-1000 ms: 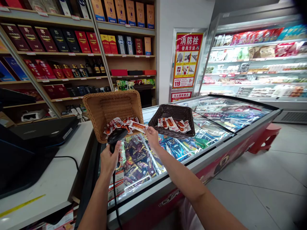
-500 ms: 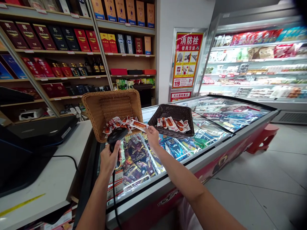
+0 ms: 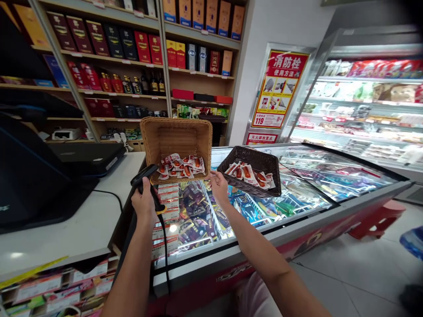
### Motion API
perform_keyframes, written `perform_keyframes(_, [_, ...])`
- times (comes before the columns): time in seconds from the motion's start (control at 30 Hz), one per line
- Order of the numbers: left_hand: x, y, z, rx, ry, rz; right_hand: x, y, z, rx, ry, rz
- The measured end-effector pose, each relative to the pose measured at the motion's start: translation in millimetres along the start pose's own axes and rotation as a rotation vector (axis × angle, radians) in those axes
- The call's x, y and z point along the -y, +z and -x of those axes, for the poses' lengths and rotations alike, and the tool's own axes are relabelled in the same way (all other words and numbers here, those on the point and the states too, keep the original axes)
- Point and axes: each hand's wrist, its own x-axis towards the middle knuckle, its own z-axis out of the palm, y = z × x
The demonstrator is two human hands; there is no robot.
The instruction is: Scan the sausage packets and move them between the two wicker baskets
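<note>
My left hand (image 3: pixel 144 200) is closed around the handle of a black barcode scanner (image 3: pixel 145 178) with a cable hanging down. Just right of the scanner, a tan wicker basket (image 3: pixel 176 124) leans with its opening toward me. Several small packets of sausages (image 3: pixel 181 166) lie along its lower side. The pinched fingers of my right hand (image 3: pixel 218 187) are at the basket's lower right corner, apparently on its rim. Beside that hand is a dark brown wicker basket (image 3: pixel 254 152) with several more sausage packets (image 3: pixel 247 172) inside.
Both baskets rest over a glass-topped chest freezer (image 3: pixel 297 215) full of wrapped goods. At left stands a white counter (image 3: pixel 62 240) with black checkout equipment (image 3: pixel 29 176). Shelves of boxed bottles (image 3: pixel 145 46) stand behind. A red stool (image 3: pixel 376 222) is at right.
The sausage packet that was in my right hand is out of it, and that hand is now at the tan basket's corner. The scanner has drawn back left from the packets. My view has turned left.
</note>
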Motion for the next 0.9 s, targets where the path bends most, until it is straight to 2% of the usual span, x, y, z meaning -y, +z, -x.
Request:
perform_keyframes(0.1, [-1, -4, -3, -0.061, -0.133, 0.169, -5, 25, 2, 0.153, -0.057, 0.252])
perform_keyframes(0.23, [1, -3, -2, -0.101, -0.134, 0.250, -7, 92, -10, 0.369, -0.223, 0.731])
perform_keyframes(0.33, [2, -3, -1, -0.129, -0.101, 0.270, -15, 152, -21, 0.445, -0.370, 1.078])
perform_keyframes(0.4, [4, -4, -1, -0.135, -0.100, 0.277, -25, 185, -28, 0.468, -0.422, 1.226])
perform_keyframes(0.5, [6, -5, -1, -0.128, -0.128, 0.287, -40, 211, -38, 0.526, -0.430, 1.366])
perform_keyframes(0.6, [8, -5, 1, -0.106, -0.136, 0.317, -46, 208, -45, 0.545, -0.522, 1.435])
perform_keyframes(0.7, [7, -2, 3, -0.098, -0.108, 0.311, -41, 181, -44, 0.471, -0.676, 1.388])
perform_keyframes(0.8, [6, 1, 4, -0.082, -0.089, 0.282, -30, 130, -35, 0.373, -0.822, 1.287])
perform_keyframes(0.9, [7, 3, 6, -0.018, -0.100, 0.217, -18, 61, -23, 0.301, -0.990, 1.230])
